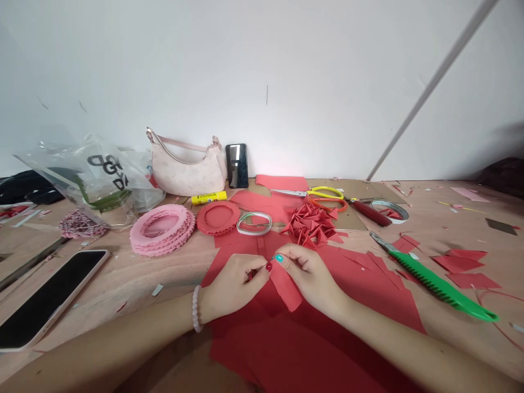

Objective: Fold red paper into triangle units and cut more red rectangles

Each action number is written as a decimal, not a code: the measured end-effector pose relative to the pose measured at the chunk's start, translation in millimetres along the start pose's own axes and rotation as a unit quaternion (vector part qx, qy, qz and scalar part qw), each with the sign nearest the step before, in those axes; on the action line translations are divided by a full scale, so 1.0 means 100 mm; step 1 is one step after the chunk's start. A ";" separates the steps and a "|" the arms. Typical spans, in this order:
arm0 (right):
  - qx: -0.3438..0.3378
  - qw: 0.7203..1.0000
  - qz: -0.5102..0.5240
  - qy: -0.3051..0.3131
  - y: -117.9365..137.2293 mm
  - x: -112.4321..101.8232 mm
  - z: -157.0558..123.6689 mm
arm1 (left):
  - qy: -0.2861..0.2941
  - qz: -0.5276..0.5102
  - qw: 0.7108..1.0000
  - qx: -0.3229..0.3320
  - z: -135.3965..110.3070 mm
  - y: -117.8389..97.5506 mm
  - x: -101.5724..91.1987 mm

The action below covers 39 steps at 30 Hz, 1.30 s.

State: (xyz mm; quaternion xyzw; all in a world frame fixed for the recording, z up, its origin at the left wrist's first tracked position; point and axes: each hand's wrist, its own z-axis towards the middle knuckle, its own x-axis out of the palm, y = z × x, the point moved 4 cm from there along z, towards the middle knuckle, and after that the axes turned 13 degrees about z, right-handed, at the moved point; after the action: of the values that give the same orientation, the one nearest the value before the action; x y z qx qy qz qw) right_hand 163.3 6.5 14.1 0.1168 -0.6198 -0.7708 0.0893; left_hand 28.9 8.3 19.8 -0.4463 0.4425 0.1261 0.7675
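Note:
A small red paper strip is pinched between both hands, its loose end hanging toward me. My left hand, with a beaded bracelet at the wrist, closes thumb and fingers on the strip's upper end. My right hand grips the same end from the other side, thumb on top. Large red paper sheets lie under the hands. Just beyond the right hand is a pile of folded red paper triangles. A tape roll and a red paper ring sit beyond the left hand.
Pink paper rings, a glue stick, a pink handbag and a phone stand further back. Yellow-handled scissors and a green-handled knife lie rightward. Another phone lies left. A white wall rises behind.

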 end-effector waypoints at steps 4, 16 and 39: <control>-0.003 1.000 -0.012 0.001 0.02 0.02 -0.01 | -0.002 -0.003 1.000 -0.010 -0.01 -0.01 -0.01; 0.005 1.000 -0.011 0.013 0.03 0.01 0.01 | -0.063 -0.037 0.996 -0.045 -0.02 0.07 -0.06; 0.042 0.997 -0.056 0.033 -0.04 -0.09 0.05 | -0.161 -0.166 0.963 -0.141 0.08 0.34 -0.17</control>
State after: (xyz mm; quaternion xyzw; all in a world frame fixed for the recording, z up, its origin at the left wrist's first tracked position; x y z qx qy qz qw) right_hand 170.4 14.6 12.2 0.1798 -0.6408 -0.7438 0.0615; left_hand 3.5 37.2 15.2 -0.5909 0.2108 0.1275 0.7682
